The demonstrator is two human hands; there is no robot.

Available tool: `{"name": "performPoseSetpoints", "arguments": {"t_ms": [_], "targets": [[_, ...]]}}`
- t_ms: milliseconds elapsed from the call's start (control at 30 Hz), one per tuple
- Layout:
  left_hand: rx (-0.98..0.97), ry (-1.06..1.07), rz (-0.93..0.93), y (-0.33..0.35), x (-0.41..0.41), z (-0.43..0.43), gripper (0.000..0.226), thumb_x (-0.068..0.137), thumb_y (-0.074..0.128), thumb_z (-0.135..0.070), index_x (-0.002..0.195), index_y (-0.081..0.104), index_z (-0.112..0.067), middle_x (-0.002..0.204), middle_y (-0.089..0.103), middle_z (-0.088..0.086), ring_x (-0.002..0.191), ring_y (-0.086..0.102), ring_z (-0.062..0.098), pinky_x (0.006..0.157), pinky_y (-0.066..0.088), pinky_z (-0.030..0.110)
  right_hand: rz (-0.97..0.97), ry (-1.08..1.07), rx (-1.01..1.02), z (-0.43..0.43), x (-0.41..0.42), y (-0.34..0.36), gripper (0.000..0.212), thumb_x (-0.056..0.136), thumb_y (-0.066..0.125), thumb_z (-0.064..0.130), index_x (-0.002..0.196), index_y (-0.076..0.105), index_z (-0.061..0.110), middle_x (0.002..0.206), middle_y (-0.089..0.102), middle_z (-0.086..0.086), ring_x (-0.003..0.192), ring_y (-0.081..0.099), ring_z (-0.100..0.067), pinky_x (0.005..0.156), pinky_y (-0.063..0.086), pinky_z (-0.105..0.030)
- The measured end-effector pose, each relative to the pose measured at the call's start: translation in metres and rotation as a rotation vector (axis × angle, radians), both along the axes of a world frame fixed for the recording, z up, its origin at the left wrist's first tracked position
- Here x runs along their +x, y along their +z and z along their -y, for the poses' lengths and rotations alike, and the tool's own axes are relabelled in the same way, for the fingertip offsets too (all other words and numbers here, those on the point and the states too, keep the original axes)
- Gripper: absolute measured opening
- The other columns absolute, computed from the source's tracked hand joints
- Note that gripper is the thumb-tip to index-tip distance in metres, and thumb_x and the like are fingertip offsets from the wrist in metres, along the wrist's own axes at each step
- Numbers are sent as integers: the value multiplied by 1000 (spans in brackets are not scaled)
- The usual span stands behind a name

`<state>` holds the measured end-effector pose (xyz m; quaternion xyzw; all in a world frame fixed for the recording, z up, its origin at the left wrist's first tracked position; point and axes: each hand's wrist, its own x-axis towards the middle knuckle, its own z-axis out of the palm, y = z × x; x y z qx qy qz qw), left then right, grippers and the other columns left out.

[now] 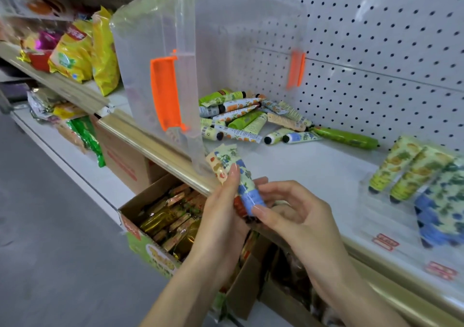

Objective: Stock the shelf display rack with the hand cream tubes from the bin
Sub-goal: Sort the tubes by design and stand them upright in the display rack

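A clear plastic bin (200, 38) with orange latches stands tipped on its side on the white shelf (313, 166), its open mouth facing right. Several hand cream tubes (241, 118) lie spilled in a heap at its mouth. My left hand (223, 208) grips two tubes (233, 173), a blue-patterned one in front and an orange-patterned one behind it. My right hand (291, 208) pinches the blue tube's lower end. At the right edge a clear display rack (391, 223) holds three tubes (426, 183) cap-down, two yellow-green and one blue-green.
A perforated white back panel (376, 50) rises behind the shelf. Yellow snack bags (82, 50) stand left of the bin. On the lower shelf, open cardboard boxes (160, 226) hold wrapped snacks. Red price tags (385, 241) sit on the rack's front.
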<state>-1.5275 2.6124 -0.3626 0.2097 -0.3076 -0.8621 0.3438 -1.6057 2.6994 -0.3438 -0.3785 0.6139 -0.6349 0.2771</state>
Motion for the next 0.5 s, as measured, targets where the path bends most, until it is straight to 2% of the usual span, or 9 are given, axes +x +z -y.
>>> {"name": "performPoseSetpoints", "arguments": {"t_ms": [100,200,267,367,433,500], "targets": [[17,7,1,-1,-2,1,46,66,72,-35,100,61,-6,78,65,6,68,66,16,57,56,26,-62,38,34,-3,-4,7,10,76,73,12,80,76,21,82,75,5,71,68,-5,64,49,-10],[-6,13,36,-3,-3,1,44,68,70,-27,105,55,-8,70,57,2,59,54,12,52,50,23,-149,-135,19,5,-25,23,14,82,66,19,72,76,20,75,74,4,64,64,-2,59,50,-13],[-24,22,37,-5,-1,1,44,66,69,-28,102,54,-8,67,56,1,54,49,11,49,44,23,-93,-193,-2,20,-46,35,16,86,64,17,75,75,18,76,73,2,63,64,-5,57,51,-16],[-1,30,6,-6,3,3,50,62,66,-29,106,56,-7,65,56,0,47,44,9,39,36,18,-34,-134,86,56,-70,38,8,87,64,13,83,71,15,78,69,-2,66,65,-11,59,53,-18],[-18,25,27,-8,4,5,50,60,68,-31,103,59,-7,63,55,-1,45,43,8,36,34,17,79,-130,154,82,-79,29,2,87,65,12,86,66,10,84,63,-7,69,64,-16,63,56,-22],[-48,27,50,-8,5,8,49,56,74,-34,96,59,-10,64,54,-1,45,43,8,36,35,17,255,-164,197,104,-85,18,11,87,66,14,86,60,6,84,58,-12,69,62,-19,66,56,-25]]}}
